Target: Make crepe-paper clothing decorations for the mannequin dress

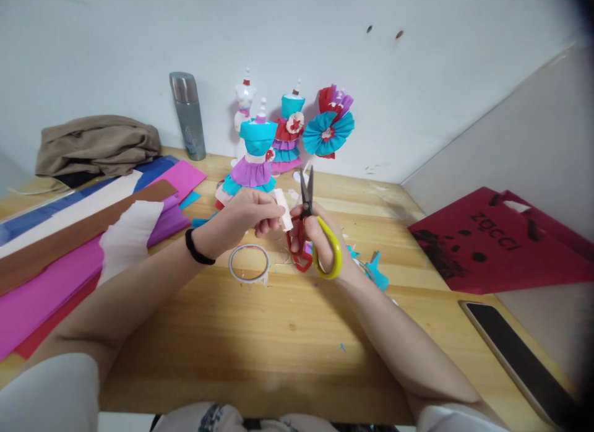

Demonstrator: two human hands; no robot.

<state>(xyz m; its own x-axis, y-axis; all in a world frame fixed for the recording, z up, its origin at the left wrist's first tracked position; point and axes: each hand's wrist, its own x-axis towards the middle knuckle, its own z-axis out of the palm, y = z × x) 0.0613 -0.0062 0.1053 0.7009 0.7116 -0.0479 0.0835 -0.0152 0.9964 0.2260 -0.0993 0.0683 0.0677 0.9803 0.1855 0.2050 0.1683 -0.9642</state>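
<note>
My left hand (253, 215) pinches a small white strip of paper (283, 210) between thumb and fingertips. In my right hand (320, 237) is a pair of scissors (307, 197) with one yellow and one red handle loop. Their dark blades point up and away from me, a little apart, just right of the strip and not touching it. On the table below my left hand lies a roll of tape (249, 263). Behind the hands stands a small dress form (257, 153) in blue and purple ruffled paper.
Coloured paper sheets (51, 289) are stacked at left, near a brown cloth (97, 144) and a bottle (188, 116). More paper-dressed forms (290, 125) and a blue paper flower (328, 133) stand by the wall. Blue scraps (377, 271), a red bag (501, 240) and a phone (515, 358) lie right.
</note>
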